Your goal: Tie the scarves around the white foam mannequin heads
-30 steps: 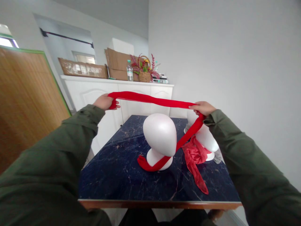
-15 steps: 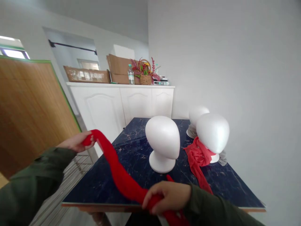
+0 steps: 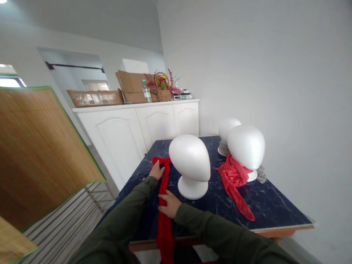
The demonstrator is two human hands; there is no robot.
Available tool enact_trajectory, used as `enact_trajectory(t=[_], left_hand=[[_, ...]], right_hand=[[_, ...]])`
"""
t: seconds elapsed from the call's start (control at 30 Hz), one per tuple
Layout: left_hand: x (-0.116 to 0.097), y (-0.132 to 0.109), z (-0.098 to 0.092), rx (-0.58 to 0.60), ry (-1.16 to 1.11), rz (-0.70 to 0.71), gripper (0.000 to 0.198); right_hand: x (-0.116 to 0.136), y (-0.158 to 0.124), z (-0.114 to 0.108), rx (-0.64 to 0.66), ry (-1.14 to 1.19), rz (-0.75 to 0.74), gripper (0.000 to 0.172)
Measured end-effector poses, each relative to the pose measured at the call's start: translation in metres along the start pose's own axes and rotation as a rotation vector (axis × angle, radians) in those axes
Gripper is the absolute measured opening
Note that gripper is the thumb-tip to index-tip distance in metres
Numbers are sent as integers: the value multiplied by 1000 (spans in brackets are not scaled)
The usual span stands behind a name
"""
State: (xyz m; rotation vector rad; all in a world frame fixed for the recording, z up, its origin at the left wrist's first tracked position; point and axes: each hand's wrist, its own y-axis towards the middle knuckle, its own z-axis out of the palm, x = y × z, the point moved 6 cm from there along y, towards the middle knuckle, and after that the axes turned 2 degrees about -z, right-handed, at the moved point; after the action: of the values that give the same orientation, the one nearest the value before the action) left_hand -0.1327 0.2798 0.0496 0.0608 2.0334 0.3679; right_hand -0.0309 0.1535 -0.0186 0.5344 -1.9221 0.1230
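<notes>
A long red scarf (image 3: 164, 179) lies along the dark blue marbled table, left of the bare white foam mannequin head (image 3: 189, 157). Its far end bends behind that head, and its near end hangs over the table's front edge. My left hand (image 3: 156, 171) is closed on the scarf near the far bend. Closer to me, my right hand (image 3: 170, 204) has its fingers curled over the same strip, beside the head's round base. Another foam head (image 3: 246, 146) at the right wears a coral-red scarf (image 3: 233, 176) knotted around its neck, one tail trailing forward.
A third foam head (image 3: 228, 128) with grey cloth at its neck stands behind, near the wall. White cabinets (image 3: 115, 128) carry cardboard boxes, a bottle and a flower basket (image 3: 164, 95). A metal rack (image 3: 79, 209) and a wooden panel (image 3: 41, 146) are at the left.
The red scarf was stretched in the air between my hands and now lies on the table. My left hand moved right and my right hand moved left and away from me. The view tilted.
</notes>
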Motion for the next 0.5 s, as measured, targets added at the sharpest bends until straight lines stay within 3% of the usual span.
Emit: enact_trajectory(t=[0.1, 0.17, 0.23, 0.33, 0.4, 0.43, 0.5], left_hand=[[6, -37, 18, 78, 29, 50, 38], [1, -65, 26, 154, 30, 89, 41], [-9, -91, 35, 228, 22, 129, 48], [-31, -118, 55, 317, -15, 239, 64], [-45, -126, 73, 347, -60, 314, 76], [-50, -127, 81, 335, -79, 326, 83], [-53, -125, 94, 260, -98, 306, 93]], right_hand=[[-8, -30, -13, 1, -31, -72, 35], [-17, -54, -34, -121, -39, -71, 24], [-30, -78, -67, -359, -7, -47, 18], [-52, -105, -121, -825, 211, 0, 9], [-66, -105, -149, -1049, 342, 39, 16], [-70, -99, -158, -1099, 371, 55, 22], [-74, -78, -168, -1069, 365, 48, 29]])
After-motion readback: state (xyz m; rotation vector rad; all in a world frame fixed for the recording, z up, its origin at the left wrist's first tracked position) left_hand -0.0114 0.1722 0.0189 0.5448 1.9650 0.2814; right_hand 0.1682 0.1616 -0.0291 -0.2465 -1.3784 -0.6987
